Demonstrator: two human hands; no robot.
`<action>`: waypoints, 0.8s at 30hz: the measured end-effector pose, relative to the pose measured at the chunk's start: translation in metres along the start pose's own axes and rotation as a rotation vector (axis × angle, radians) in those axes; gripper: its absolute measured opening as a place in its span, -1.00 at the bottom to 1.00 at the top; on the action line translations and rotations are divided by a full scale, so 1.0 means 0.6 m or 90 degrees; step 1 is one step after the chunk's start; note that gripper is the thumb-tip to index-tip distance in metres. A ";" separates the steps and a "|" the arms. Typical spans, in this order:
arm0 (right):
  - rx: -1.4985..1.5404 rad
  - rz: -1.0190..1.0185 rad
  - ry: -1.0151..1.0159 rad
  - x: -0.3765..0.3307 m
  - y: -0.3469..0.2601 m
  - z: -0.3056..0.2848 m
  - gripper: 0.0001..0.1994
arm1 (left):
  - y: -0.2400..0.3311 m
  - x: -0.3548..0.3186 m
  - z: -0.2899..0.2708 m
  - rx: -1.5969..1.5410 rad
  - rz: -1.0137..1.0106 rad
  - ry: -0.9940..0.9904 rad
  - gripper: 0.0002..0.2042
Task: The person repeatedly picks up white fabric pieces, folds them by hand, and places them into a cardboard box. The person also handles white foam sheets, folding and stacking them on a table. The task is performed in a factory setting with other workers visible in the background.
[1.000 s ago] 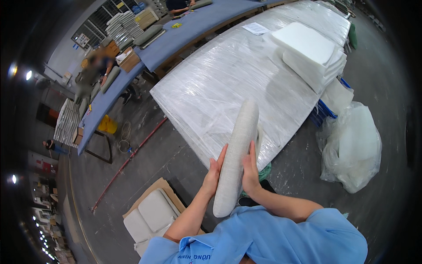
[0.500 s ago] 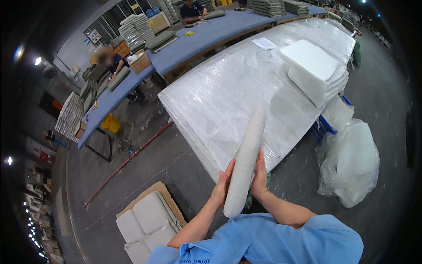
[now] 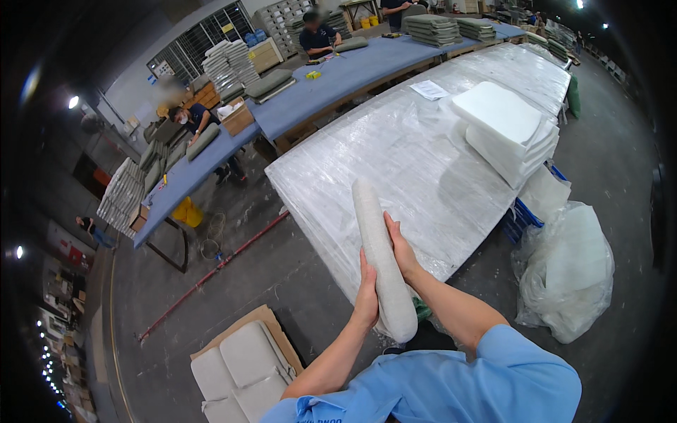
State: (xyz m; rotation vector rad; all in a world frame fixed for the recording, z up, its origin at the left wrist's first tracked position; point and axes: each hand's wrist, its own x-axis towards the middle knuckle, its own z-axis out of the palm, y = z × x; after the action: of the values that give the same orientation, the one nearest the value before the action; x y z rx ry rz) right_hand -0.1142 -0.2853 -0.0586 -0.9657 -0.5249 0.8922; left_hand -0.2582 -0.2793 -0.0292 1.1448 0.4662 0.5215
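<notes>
A pale grey fabric-covered cushion is held upright on edge in front of me, so that mostly its long rounded rim shows. My left hand presses flat against its left side, and my right hand grips the opposite side higher up. Between the two palms the cushion is clamped, its far end tilted to the left over the plastic-wrapped table. On that table lies a stack of white foam pads, beyond my right hand. The cushion's broad faces are largely hidden.
Light cushions lie on cardboard at lower left. A plastic bag of white foam and a blue crate stand to the right. Across the floor runs a red pole. Co-workers handle cushions at the long blue table.
Both hands have turned the cushion, so its far end has swung from right to left and its near end to the right. The right hand sits higher and further left than before.
</notes>
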 end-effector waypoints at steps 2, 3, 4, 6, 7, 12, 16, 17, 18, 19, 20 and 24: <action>0.007 0.040 0.005 -0.001 0.008 0.002 -0.19 | -0.004 0.001 -0.004 0.001 -0.004 0.011 -0.29; 0.011 0.059 0.008 -0.002 0.012 0.001 -0.19 | -0.008 0.002 -0.007 0.001 -0.007 0.016 -0.30; 0.008 0.069 0.003 -0.001 0.014 -0.004 -0.19 | -0.012 0.005 -0.010 0.001 -0.010 0.020 -0.30; 0.005 0.085 -0.013 0.005 0.012 -0.008 -0.19 | -0.022 0.010 -0.022 0.004 -0.010 0.032 -0.31; 0.014 0.097 -0.012 0.010 0.015 -0.007 -0.20 | -0.025 0.020 -0.030 -0.021 -0.018 0.044 -0.32; -0.035 0.096 -0.019 0.081 -0.018 0.002 -0.22 | -0.014 0.118 -0.062 -0.075 -0.036 0.039 -0.25; -0.066 0.126 -0.002 0.156 -0.067 0.038 -0.20 | 0.010 0.200 -0.085 -0.096 -0.087 0.052 -0.28; -0.078 0.124 0.005 0.175 -0.072 0.044 -0.19 | 0.011 0.223 -0.094 -0.095 -0.075 0.043 -0.28; -0.090 0.123 0.013 0.190 -0.072 0.045 -0.19 | 0.014 0.244 -0.101 -0.094 -0.064 0.034 -0.27; -0.097 0.112 0.013 0.205 -0.071 0.047 -0.18 | 0.018 0.264 -0.108 -0.093 -0.052 0.025 -0.27; -0.107 0.103 0.017 0.220 -0.065 0.044 -0.17 | 0.023 0.283 -0.109 -0.096 -0.043 0.029 -0.26; -0.152 0.065 0.007 0.258 -0.027 0.041 -0.16 | 0.041 0.337 -0.119 -0.086 -0.028 0.055 -0.23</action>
State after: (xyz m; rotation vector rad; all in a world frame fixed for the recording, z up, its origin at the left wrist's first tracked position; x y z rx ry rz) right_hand -0.0407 -0.1484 -0.0318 -1.2229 -0.5866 0.9288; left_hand -0.1450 -0.0966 -0.0475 0.9834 0.5210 0.5577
